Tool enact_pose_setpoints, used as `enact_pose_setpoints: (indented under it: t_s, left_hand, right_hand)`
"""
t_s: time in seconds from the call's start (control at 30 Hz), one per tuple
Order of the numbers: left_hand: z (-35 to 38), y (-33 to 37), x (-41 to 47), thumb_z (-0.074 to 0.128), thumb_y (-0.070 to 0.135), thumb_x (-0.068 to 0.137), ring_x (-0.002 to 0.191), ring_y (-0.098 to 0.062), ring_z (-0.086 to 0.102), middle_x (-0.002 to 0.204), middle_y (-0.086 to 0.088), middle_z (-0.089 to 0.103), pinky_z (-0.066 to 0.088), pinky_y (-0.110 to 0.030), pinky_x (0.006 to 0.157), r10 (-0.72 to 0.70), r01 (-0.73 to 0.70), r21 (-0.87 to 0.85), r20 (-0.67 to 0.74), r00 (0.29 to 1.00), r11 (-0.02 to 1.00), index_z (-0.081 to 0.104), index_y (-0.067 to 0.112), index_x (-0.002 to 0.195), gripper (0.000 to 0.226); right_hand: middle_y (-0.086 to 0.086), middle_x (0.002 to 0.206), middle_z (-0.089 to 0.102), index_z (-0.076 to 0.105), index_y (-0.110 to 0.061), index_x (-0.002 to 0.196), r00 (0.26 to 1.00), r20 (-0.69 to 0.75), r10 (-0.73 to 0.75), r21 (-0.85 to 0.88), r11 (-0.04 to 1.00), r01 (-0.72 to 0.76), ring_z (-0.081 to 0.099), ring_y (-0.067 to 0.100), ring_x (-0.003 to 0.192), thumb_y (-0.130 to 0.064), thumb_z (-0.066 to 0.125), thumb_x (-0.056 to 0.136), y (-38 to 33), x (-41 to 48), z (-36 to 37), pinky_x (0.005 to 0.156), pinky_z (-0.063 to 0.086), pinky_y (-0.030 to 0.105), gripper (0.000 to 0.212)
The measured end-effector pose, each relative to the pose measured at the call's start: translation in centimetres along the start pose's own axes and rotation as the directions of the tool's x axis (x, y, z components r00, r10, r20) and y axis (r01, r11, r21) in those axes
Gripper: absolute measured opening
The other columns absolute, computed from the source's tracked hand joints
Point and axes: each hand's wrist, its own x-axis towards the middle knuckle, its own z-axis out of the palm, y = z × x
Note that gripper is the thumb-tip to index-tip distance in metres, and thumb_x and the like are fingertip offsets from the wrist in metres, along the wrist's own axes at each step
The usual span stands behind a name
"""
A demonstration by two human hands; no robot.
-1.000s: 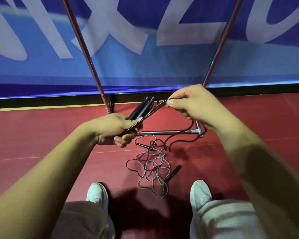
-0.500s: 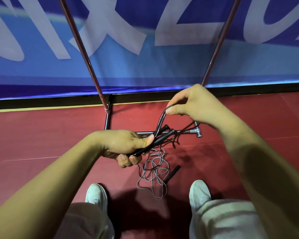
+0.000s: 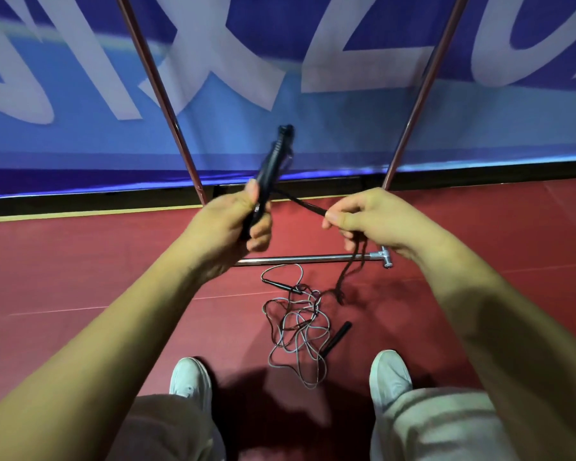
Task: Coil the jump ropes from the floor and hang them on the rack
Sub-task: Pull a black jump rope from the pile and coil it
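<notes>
One tangled rope (image 3: 308, 296) near rack bar (image 3: 296, 259), left hand (image 3: 225, 229) gripping handles (image 3: 271, 161), right hand (image 3: 369, 217) pinching cord (image 3: 301, 203)

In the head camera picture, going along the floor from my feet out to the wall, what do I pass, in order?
White shoes → loose jump rope on the floor → rack's chrome base bar → blue banner. Left out: left hand, right hand and the held jump rope, which overlap these.
</notes>
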Motion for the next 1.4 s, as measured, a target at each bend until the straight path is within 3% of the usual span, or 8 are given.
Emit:
enact_pose_setpoints:
  t_s: [0.3, 0.47, 0.53, 0.6, 0.93, 1.13, 1.23, 1.4]
  left_hand:
    - [-2.4, 0.8, 0.5, 0.044, 0.036, 0.1, 0.044, -0.009, 0.033, 0.061, -0.001, 0.049, 0.032, -0.018, 0.044, -0.045, 0.011, -0.169, -0.203, 0.978, 0.985, 0.049, 0.011, 0.087, 0.029]
    - [-3.1, 0.1, 0.8, 0.046, 0.03, 0.104, 0.054, -0.013, 0.038, 0.062, -0.002, 0.049, 0.032, -0.021, 0.052, -0.043, 0.061, 0.037, -0.363, 0.931, 0.997, 0.051, 0.007, 0.097, 0.025]
    - [-3.5, -0.2, 0.8, 0.05, 0.03, 0.103, 0.053, -0.013, 0.046, 0.063, 0.001, 0.055, 0.036, -0.024, 0.054, 0.156, 0.112, 0.553, -0.414, 0.897, 0.825, 0.056, 0.004, 0.094, 0.028]
    - [-3.7, -0.7, 0.7, 0.054, 0.034, 0.099, 0.061, -0.019, 0.054, 0.066, 0.003, 0.059, 0.033, -0.033, 0.056, 0.356, 0.18, 0.891, -0.342, 0.869, 0.417, 0.058, 0.008, 0.091, 0.028]
    - [-1.3, -3.9, 0.6, 0.068, 0.045, 0.088, 0.097, -0.03, 0.064, 0.099, -0.005, 0.072, 0.05, -0.038, 0.079, -0.134, -0.03, 1.0, 0.03, 0.991, 0.003, 0.067, 0.023, 0.113, 0.033]
    - [0.2, -2.6, -0.4, 0.067, 0.05, 0.085, 0.064, -0.006, 0.047, 0.07, 0.009, 0.058, 0.042, -0.025, 0.064, -0.171, -0.283, 0.868, 0.377, 0.91, 0.408, 0.067, 0.033, 0.094, 0.019]
    - [0.2, -1.7, -1.0, 0.063, 0.035, 0.09, 0.063, -0.012, 0.05, 0.068, 0.006, 0.054, 0.043, -0.028, 0.063, -0.065, -0.186, 0.627, 0.356, 0.932, 0.756, 0.063, 0.03, 0.085, 0.007]
    - [1.0, -1.8, -0.9, 0.054, 0.024, 0.097, 0.067, -0.021, 0.067, 0.071, -0.006, 0.065, 0.053, -0.026, 0.064, 0.058, -0.076, 0.234, 0.087, 0.995, 0.969, 0.059, 0.01, 0.093, 0.016]
  right_hand:
    - [-0.004, 0.054, 0.049, 0.073, -0.012, 0.088, 0.999, 0.04, 0.006, -0.103, 0.995, -0.002, 0.04, 0.007, 0.046, -0.02, 0.058, 0.098, -0.9, -0.4, 0.5, 0.048, 0.037, 0.019, 0.02]
    - [-0.009, 0.049, 0.048, 0.074, -0.016, 0.089, 0.992, 0.106, -0.071, -0.274, 0.957, 0.097, 0.039, 0.002, 0.041, -0.026, 0.058, 0.097, -2.1, -1.2, 1.1, 0.047, 0.034, 0.018, 0.02]
    - [-0.011, 0.043, 0.046, 0.074, -0.018, 0.087, 0.986, 0.099, -0.135, -0.344, 0.925, 0.162, 0.039, 0.004, 0.041, -0.027, 0.059, 0.096, -2.7, -1.3, 1.5, 0.046, 0.029, 0.015, 0.02]
    - [-0.013, 0.048, 0.053, 0.076, -0.018, 0.085, 0.974, 0.055, -0.22, -0.385, 0.895, 0.224, 0.045, 0.003, 0.047, -0.027, 0.063, 0.093, -3.3, -1.5, 2.0, 0.048, 0.031, 0.014, 0.018]
    - [-0.005, 0.056, 0.059, 0.075, -0.017, 0.074, 0.955, 0.076, -0.285, -0.48, 0.829, 0.286, 0.049, 0.005, 0.057, -0.021, 0.07, 0.086, -2.7, -1.8, 2.5, 0.051, 0.033, 0.016, 0.014]
    - [-0.01, 0.068, 0.071, 0.079, -0.015, 0.082, 0.972, 0.021, -0.234, -0.352, 0.908, 0.226, 0.059, 0.0, 0.063, -0.025, 0.075, 0.083, -1.2, -0.8, 0.9, 0.061, 0.042, 0.02, 0.011]
    - [0.0, 0.062, 0.069, 0.077, -0.018, 0.073, 0.991, 0.089, -0.1, -0.17, 0.979, 0.114, 0.055, 0.004, 0.058, -0.02, 0.074, 0.082, -0.3, -0.7, -0.2, 0.056, 0.046, 0.027, 0.01]
    - [0.004, 0.054, 0.044, 0.067, -0.016, 0.066, 0.993, 0.099, -0.062, 0.061, 0.997, 0.057, 0.036, 0.011, 0.045, -0.021, 0.063, 0.094, -0.7, -0.2, 1.8, 0.04, 0.03, 0.018, 0.029]
